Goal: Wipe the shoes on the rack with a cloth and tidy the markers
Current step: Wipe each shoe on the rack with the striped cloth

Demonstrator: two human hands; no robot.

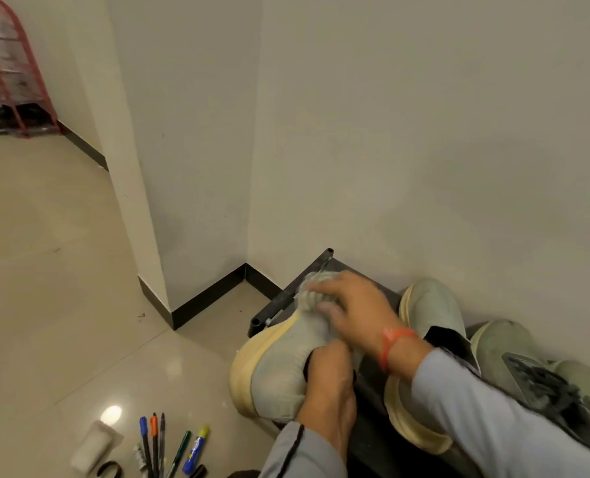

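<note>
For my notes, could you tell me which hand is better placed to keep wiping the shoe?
Probably the right hand: it presses the cloth onto the shoe, which the left hand steadies.

A pale grey shoe (279,370) with a cream sole is held tilted at the black rack's (286,298) left end, a grey cloth (316,293) pressed to its top. Three more shoes (435,312) are kept on the rack. Several markers (155,443) are laid together on the floor just left of it.

Nothing readable anywhere here: the blue marker (193,453) near the bottom edge carries a printed label, but it's too blurred to make out.
</note>
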